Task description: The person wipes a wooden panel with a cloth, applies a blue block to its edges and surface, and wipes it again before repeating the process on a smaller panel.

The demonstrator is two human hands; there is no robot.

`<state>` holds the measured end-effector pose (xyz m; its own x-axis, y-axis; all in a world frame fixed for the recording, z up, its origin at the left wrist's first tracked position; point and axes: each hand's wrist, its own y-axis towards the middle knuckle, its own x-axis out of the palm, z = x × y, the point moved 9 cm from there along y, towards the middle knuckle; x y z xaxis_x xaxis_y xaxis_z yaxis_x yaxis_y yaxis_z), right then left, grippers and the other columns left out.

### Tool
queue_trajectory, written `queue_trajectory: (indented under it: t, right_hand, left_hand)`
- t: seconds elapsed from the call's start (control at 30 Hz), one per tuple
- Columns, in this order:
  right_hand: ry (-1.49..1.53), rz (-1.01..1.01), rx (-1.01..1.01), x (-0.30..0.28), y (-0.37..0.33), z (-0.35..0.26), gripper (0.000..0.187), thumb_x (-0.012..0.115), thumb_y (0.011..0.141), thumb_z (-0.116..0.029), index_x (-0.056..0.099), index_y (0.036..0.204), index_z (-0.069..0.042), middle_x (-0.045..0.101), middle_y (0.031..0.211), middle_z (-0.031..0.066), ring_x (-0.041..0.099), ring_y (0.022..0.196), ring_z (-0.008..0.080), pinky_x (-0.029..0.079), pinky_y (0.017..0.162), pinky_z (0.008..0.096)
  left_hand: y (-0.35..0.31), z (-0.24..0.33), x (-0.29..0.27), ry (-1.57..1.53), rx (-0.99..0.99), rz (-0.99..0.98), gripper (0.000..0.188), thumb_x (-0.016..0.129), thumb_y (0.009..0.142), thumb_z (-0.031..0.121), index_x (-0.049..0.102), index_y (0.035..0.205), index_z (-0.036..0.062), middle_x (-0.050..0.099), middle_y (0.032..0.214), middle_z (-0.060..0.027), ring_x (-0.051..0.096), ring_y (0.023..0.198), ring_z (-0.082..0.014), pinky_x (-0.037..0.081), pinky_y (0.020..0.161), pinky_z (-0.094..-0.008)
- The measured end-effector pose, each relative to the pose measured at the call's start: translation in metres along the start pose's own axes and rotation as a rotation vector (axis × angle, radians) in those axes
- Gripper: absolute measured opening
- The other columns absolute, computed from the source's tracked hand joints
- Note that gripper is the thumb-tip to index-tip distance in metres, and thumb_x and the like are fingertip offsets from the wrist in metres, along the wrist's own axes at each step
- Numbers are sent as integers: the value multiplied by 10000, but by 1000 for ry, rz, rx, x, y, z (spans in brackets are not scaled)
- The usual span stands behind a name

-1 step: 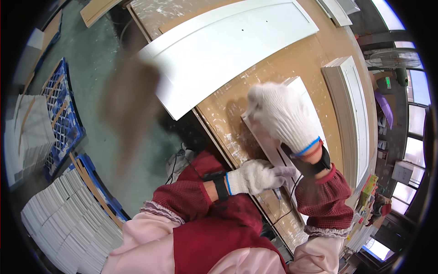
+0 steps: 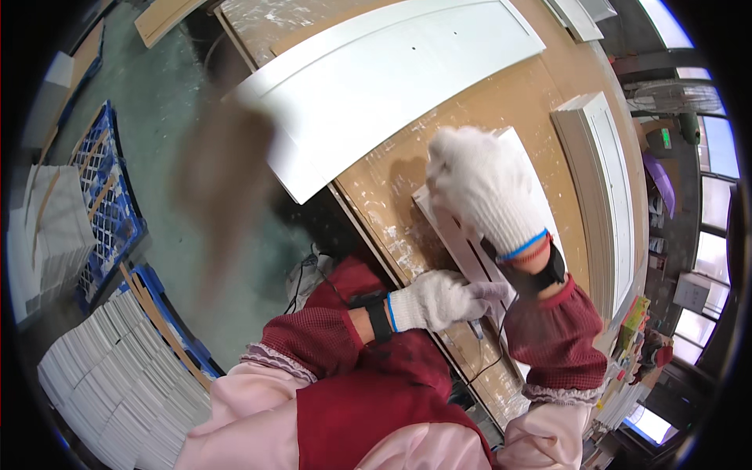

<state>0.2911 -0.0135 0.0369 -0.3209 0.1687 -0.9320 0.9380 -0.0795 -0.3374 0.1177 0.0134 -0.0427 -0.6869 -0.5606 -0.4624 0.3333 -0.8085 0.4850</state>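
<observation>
- The right hand (image 2: 489,186), in a white knit glove with a blue cuff, is curled with its back to the view; whether its fingers close on anything cannot be told.
- The left hand (image 2: 439,301), gloved alike, is half bent, a couple of fingers reaching out toward 3 o'clock onto the narrow white board; whether they grip or only rest there cannot be told.
- The narrow white board (image 2: 450,227) lies under the right hand, showing at its 3 o'clock and 7 o'clock sides, and meets the left hand's fingertips at 2 o'clock.
- A thin dark cable (image 2: 498,356) curves just beside the board, at 5 o'clock from the left hand.
- The brown workbench (image 2: 544,98) carries a wide white panel (image 2: 392,94) at 11 o'clock from the right hand and a stack of framed white panels (image 2: 599,204) at 3 o'clock.
- The right palm and fingertips are hidden; the right forearm covers the board's near part.
- A blurred brown shape (image 2: 227,168) at 9 o'clock is unidentifiable.
</observation>
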Motion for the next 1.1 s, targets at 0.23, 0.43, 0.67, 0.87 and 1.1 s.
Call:
queue_trajectory:
  t: [0.23, 0.43, 0.67, 0.87, 1.1]
  right_hand:
    - [284, -46, 205, -1, -36, 63, 240, 619, 832, -204, 659, 999, -36, 681, 816, 148, 691, 718, 258, 545, 648, 357]
    - [313, 31, 349, -6, -114, 124, 263, 658, 743, -187, 674, 963, -43, 671, 802, 129, 673, 718, 238, 527, 668, 325]
    - [430, 170, 699, 12, -229, 206, 197, 617, 731, -105, 650, 909, -27, 638, 758, 104, 642, 696, 188, 504, 655, 300]
    - [504, 219, 772, 28, -281, 221, 192, 585, 741, -75, 631, 915, -7, 629, 741, 76, 622, 669, 152, 490, 632, 279]
    - [456, 132, 478, 27, -231, 179, 219, 625, 757, -110, 652, 952, -14, 659, 841, 143, 670, 739, 274, 524, 678, 337]
  left_hand:
    - [-2, 3, -11, -59, 92, 58, 246, 620, 865, 237, 661, 1089, 144, 672, 1160, -62, 658, 623, -250, 551, 533, -369]
    - [4, 3, -17, -97, 144, 182, 233, 659, 844, 170, 673, 1065, 98, 651, 1221, -63, 691, 696, -237, 564, 520, -335]
    - [9, 12, -23, -60, 172, 105, 97, 690, 794, 130, 654, 872, 86, 644, 1226, -92, 691, 726, -228, 557, 523, -314]
    - [8, 11, -23, -125, 137, 36, 123, 670, 831, 113, 648, 941, 63, 636, 1225, -116, 699, 898, -262, 594, 634, -330]
    - [10, 12, -18, -144, 142, 22, 87, 679, 795, 84, 653, 875, 62, 636, 1225, -119, 700, 896, -260, 584, 605, -323]
